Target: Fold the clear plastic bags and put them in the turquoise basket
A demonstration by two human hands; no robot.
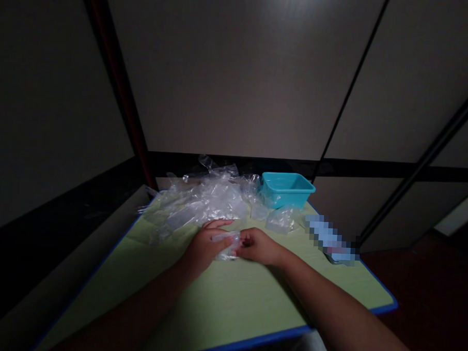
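A small clear plastic bag (226, 255) is between my two hands, low over the middle of the table. My left hand (203, 247) grips it from the left, with the thumb laid across the top and a finger stretched out beyond it. From the right, my right hand (259, 246) pinches the edge of the same bag with curled fingers. Whether anything lies inside the bag is too dim to tell. Just beyond my hands spreads a heap of crumpled clear plastic bags (221, 195).
At the back right of the light green table (228, 304), edged in blue, stands a turquoise plastic basket (283, 197). Another clear bag (283, 220) lies in front of it. A blurred-out flat object (330, 239) rests near the right edge. Large panels (241, 82) rise behind the table.
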